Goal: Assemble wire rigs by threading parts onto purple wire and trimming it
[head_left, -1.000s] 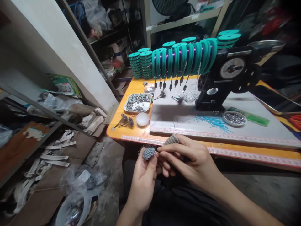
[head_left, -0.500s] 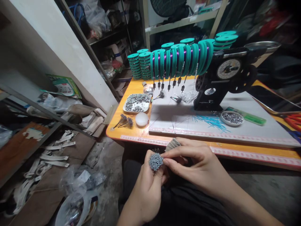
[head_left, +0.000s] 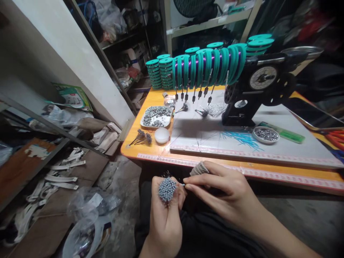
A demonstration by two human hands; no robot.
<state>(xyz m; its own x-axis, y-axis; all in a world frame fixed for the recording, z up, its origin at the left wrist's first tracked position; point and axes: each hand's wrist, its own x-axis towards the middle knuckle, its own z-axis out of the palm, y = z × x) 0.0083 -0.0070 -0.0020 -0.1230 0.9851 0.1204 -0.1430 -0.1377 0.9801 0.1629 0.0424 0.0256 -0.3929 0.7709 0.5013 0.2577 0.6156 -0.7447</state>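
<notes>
My left hand (head_left: 164, 215) is closed around a bundle of thin wires tipped with small blue-grey beads (head_left: 167, 189), held upright below the table edge. My right hand (head_left: 223, 195) sits just to its right, thumb and forefinger pinched on a single bead-tipped wire at the side of the bundle. A grey cloth-like wad (head_left: 199, 168) shows above the right hand's fingers. Both hands are over my lap, in front of the orange table (head_left: 139, 143).
On the table stand a black winding machine (head_left: 258, 89) with a row of teal spools (head_left: 209, 66), stacked teal spools (head_left: 161, 71), a tray of metal pieces (head_left: 157, 116), a white round lid (head_left: 161, 135), a small dish (head_left: 265, 134), blue wires (head_left: 242, 138). Clutter covers the floor at left.
My left hand has turned and shifted slightly lower and left with the bundle. My right fingers have moved from the bundle's top to pinching one wire at its side.
</notes>
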